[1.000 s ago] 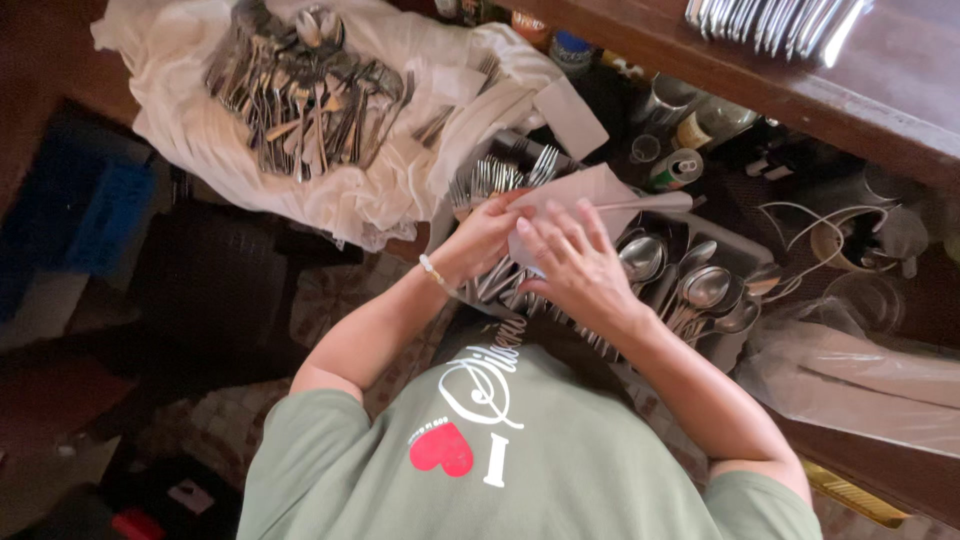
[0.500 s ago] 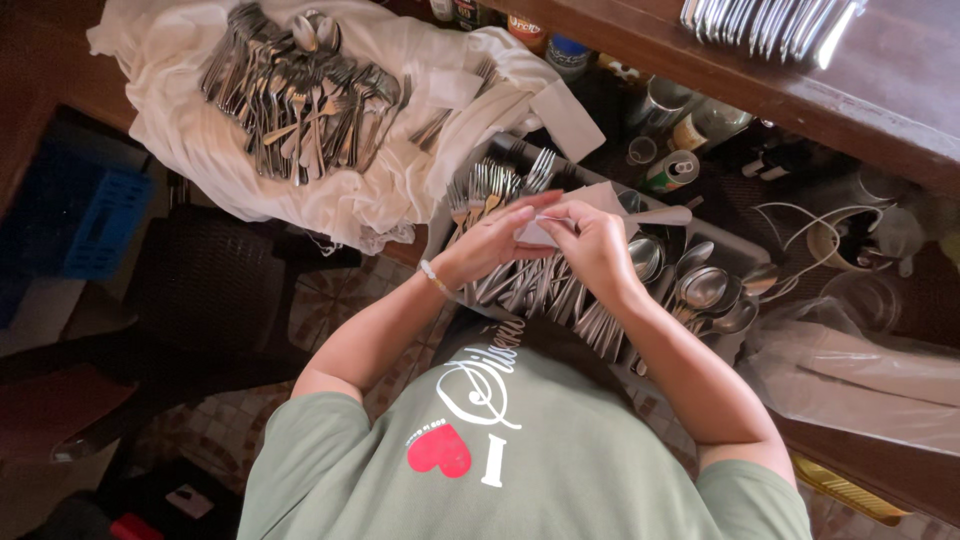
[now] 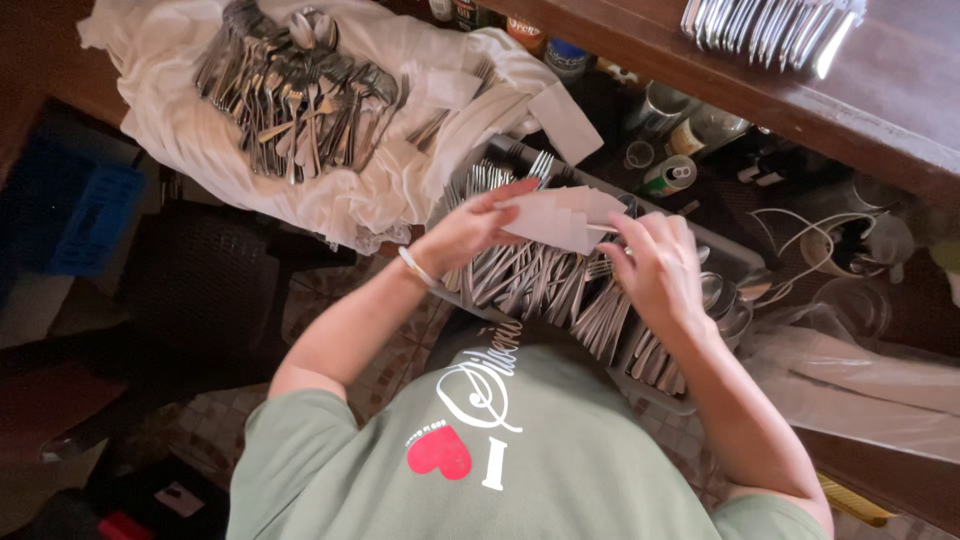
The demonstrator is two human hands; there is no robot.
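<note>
**White napkin being folded over the cutlery tray**

White paper napkin (image 3: 558, 216) is sitting at centre frame, just above the grey tray (image 3: 520, 160) of forks (image 3: 540, 285). Left hand (image 3: 462, 232) is pinching its left edge, fingers pressed together. Right hand (image 3: 655, 268) is gripping the right edge, fingers curled. Judgement: folding step is underway; the next move is calling for an even crease. Loose cutlery (image 3: 290, 95) is lying on white cloth (image 3: 170, 120), upper left.
</note>
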